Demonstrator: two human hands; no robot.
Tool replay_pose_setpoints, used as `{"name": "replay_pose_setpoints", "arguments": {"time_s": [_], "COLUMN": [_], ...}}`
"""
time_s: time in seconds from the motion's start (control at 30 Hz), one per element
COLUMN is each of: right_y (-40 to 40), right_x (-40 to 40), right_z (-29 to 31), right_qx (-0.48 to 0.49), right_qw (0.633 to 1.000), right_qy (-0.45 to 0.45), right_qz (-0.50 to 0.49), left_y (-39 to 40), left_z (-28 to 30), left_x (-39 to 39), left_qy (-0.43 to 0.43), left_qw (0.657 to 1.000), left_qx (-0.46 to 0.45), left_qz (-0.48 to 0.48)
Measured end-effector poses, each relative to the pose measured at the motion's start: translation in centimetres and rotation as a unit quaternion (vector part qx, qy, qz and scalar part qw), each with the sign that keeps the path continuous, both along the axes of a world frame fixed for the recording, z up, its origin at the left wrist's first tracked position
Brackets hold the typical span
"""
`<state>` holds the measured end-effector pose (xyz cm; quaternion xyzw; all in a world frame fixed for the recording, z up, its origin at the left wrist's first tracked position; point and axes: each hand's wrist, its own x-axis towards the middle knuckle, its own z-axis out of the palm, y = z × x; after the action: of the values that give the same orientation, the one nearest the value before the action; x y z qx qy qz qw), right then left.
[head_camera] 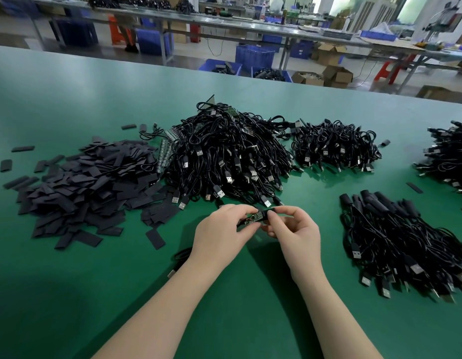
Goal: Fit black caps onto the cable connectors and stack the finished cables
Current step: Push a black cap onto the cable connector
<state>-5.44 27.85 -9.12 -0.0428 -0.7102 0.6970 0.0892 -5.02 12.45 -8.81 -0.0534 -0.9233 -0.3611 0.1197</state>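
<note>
On the green worktop (69,294), a loose heap of flat black caps (90,187) spreads across the left side. Just right of it rises the big pile of uncapped cables (224,156), their USB plugs pointing outward. In front of that pile, the left hand (222,234) pinches a small circuit-board connector (253,218) between thumb and curled fingers, held above the worktop. The right hand (294,229) meets it from the other side, its fingertips closed on a black cap (270,213) at the connector's right end; how far the cap sits over the board cannot be told. A cable (179,257) trails under the left wrist. Further right and behind lies a smaller cable pile (336,149). Nearest on the right, the capped cables (405,244) lie stacked.
</note>
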Motion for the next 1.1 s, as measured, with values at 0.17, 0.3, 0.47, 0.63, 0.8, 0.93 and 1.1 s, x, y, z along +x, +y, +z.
{"name": "replay_pose_setpoints", "arguments": {"time_s": [0.17, 0.3, 0.47, 0.63, 0.8, 0.93, 1.1], "right_y": [0.0, 0.0, 0.0, 0.0, 0.1, 0.2, 0.3], "right_x": [0.0, 0.0, 0.1, 0.2, 0.2, 0.2, 0.1], "right_z": [-0.2, -0.3, -0.2, 0.4, 0.7, 0.8, 0.5], "right_qx": [0.007, -0.013, -0.049, -0.055, -0.031, -0.007, 0.016], "right_qw": [1.0, 1.0, 0.996, 0.995, 0.997, 0.997, 0.997], "right_qy": [-0.002, -0.001, -0.005, -0.002, 0.001, 0.016, 0.029], "right_qz": [0.0, 0.026, 0.075, 0.079, 0.069, 0.07, 0.064], "left_y": [0.0, 0.0, 0.0, -0.1, -0.2, -0.2, -0.1], "left_z": [0.1, 0.1, 0.2, 0.2, 0.2, 0.3, 0.2], "left_x": [0.0, -0.1, -0.1, -0.2, -0.2, -0.2, -0.2], "left_qy": [-0.008, -0.005, -0.013, -0.016, -0.019, -0.021, -0.02], "left_qw": [1.0, 1.0, 1.0, 1.0, 0.999, 0.999, 0.999], "left_qx": [-0.004, -0.022, -0.022, 0.003, 0.023, 0.034, 0.035], "left_qz": [0.003, 0.002, -0.005, -0.011, -0.015, -0.021, -0.022]}}
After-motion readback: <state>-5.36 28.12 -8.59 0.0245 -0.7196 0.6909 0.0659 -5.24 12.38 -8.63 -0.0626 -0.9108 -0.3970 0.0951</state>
